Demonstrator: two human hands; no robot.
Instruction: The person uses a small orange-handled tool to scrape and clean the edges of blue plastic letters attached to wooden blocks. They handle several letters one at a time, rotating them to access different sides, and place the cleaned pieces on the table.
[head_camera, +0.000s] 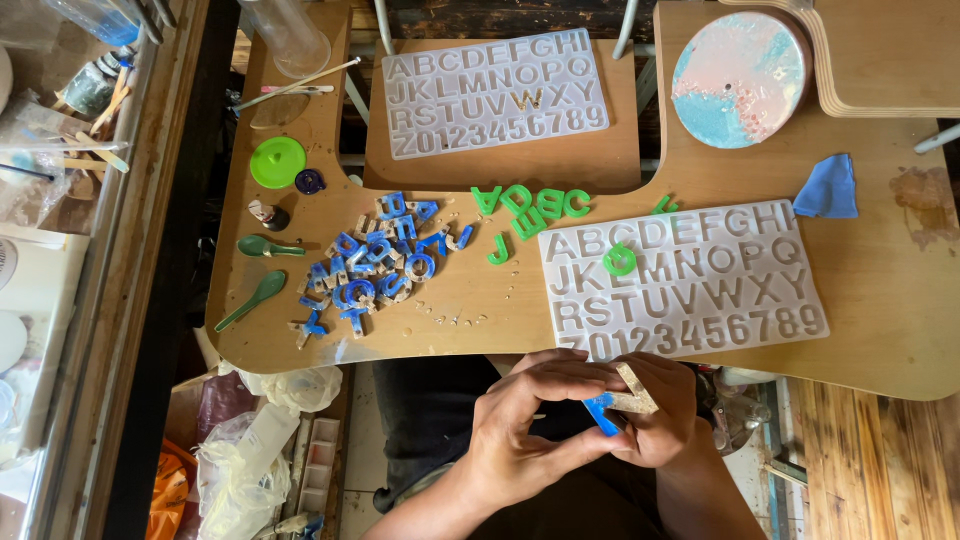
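Held piece: a small blue cast piece (601, 413) sits between both hands, near the bottom of the view, just below the near edge of the wooden table (900, 300). A pale, tan strip (636, 389) rises from it, looking like a file or sanding stick.
Left hand (525, 420): fingers curled in, thumb and forefinger pinched on the blue piece from the left.
Right hand (665, 415): fingers closed round the tan strip, pressed against the blue piece.
Hard to make out: most of the blue piece is covered by fingers, so I cannot tell its shape or which letter it may be. The lower end of the strip is hidden in the right hand.
Direction: the strip's long axis runs on a slant, its free end pointing far and left. The blue piece shows as a short wedge slanting near and right.
Nearby: a clear letter mould (690, 275) lies just beyond the hands, with a green ring (619, 260) on it.
Further left: a heap of blue letters (375, 265) and a row of green letters (530, 205).
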